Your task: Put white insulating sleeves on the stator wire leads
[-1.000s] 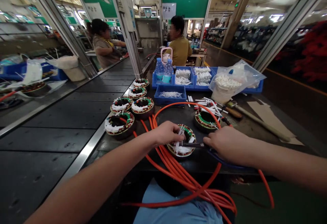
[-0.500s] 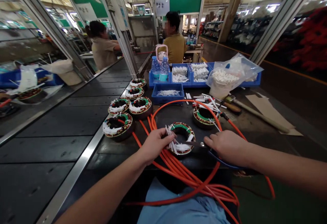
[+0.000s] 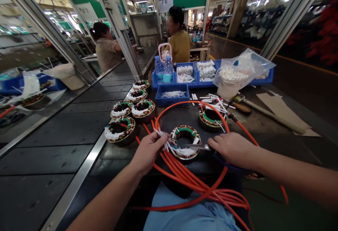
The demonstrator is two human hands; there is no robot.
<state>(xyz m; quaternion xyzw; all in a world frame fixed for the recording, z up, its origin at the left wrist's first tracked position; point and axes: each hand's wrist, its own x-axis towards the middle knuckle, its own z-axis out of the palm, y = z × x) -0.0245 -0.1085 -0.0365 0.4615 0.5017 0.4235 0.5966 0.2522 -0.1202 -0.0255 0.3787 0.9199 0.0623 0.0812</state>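
Note:
A ring-shaped motor stator (image 3: 182, 156), with green, copper and white windings, lies on the dark bench in front of me. At its left edge my left hand (image 3: 151, 151) pinches a bundle of thin white-sleeved wires (image 3: 167, 146). My right hand (image 3: 229, 148) is closed around the dark blue handles of a pair of scissors (image 3: 202, 146), whose metal blades reach left over the stator's near side. Whether the blades touch the windings I cannot tell. Behind my right hand, a second stator (image 3: 210, 122) sits partly under an orange hose (image 3: 182, 174).
Several stators (image 3: 120, 134) stand along the metal rail at left. Beyond are a blue tray (image 3: 171, 101) of thin white sticks, blue bins (image 3: 195, 83), water bottles (image 3: 168, 70) and a plastic bag (image 3: 245, 69). A hammer (image 3: 271, 115) lies at right. Two people sit further back.
My left hand has moved left with the white-sleeved wires, drawing them off the ring's edge. The scissors stay over the stator, with my right hand nearly unmoved.

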